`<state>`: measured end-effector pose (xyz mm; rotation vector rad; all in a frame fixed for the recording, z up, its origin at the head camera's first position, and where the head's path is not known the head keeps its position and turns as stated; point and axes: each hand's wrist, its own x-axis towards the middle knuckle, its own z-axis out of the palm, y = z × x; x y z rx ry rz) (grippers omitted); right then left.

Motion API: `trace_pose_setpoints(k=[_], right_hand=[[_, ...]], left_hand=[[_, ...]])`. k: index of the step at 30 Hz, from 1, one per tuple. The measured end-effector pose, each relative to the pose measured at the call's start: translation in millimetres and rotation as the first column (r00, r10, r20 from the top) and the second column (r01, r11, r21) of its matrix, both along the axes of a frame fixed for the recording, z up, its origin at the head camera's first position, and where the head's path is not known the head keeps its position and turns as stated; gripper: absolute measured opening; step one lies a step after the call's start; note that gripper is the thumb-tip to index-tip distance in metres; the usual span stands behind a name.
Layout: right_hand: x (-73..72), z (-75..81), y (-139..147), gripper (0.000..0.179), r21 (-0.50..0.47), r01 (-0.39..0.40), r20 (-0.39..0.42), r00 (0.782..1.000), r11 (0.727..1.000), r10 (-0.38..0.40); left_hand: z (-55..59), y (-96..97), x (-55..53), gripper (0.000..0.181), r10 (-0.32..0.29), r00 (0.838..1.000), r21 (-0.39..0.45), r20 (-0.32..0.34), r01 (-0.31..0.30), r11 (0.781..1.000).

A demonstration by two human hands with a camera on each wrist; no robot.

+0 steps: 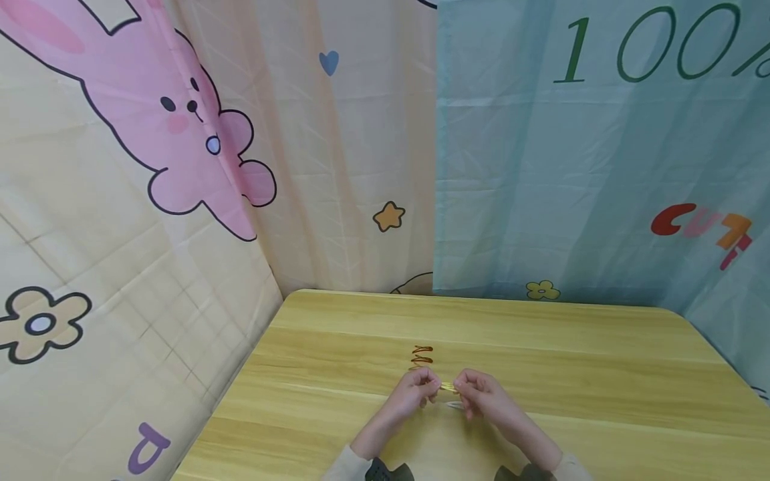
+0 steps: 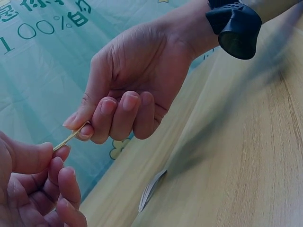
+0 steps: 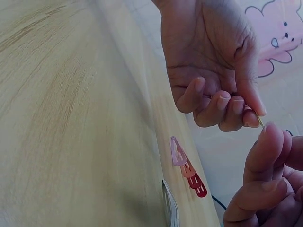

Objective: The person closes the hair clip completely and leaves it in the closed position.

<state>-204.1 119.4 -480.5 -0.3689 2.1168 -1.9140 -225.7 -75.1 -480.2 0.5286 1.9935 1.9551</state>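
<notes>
A slim yellow snap hair clip (image 1: 448,387) is held above the table between my two hands. My left hand (image 1: 416,390) pinches one end with thumb and forefinger, while my right hand (image 1: 484,397) pinches the other. The left wrist view shows the clip (image 2: 70,136) edge-on, its ends covered by fingertips. A pale grey-white hair clip (image 2: 150,191) lies on the table below the hands. Beyond the left hand, several snap clips in reddish and lilac tones lie in an overlapping row, including a lilac clip (image 3: 178,153) and a dark red clip (image 3: 200,190).
The wood-grain table (image 1: 571,361) has rounded far corners. Hanging cloth surrounds it, cream with a pink rabbit (image 1: 174,120) on the left and a teal cloth (image 1: 511,167) on the right. Each wrist wears a dark strap (image 2: 236,30).
</notes>
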Motion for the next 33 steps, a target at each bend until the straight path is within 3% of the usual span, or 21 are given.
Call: trace_pose_setpoints(k=[7,16,23,33], right_hand=[[-2.3,-1.7,2.2,0.037,-0.034,-0.027,-0.004,1.000,0.999,0.027],[-3.4,-0.2,3.2,0.025,-0.071,-0.067,-0.011,0.998,0.995,0.067],[-4.1,0.5,1.6,0.032,-0.031,-0.032,-0.003,0.999,0.999,0.032],[-4.0,-3.7,1.2,0.028,0.005,0.003,0.010,1.000,1.000,-0.003]], left_hand=[[1.9,-0.2,0.5,0.021,-0.015,1.000,0.010,0.003,0.015,1.000],[1.5,0.2,-1.1,0.023,-0.045,0.999,0.038,0.019,0.044,0.998],[-2.7,0.2,-2.4,0.021,-0.026,1.000,0.020,0.007,0.026,0.999],[-2.8,-1.0,-0.6,0.020,0.002,1.000,-0.009,0.009,-0.001,1.000]])
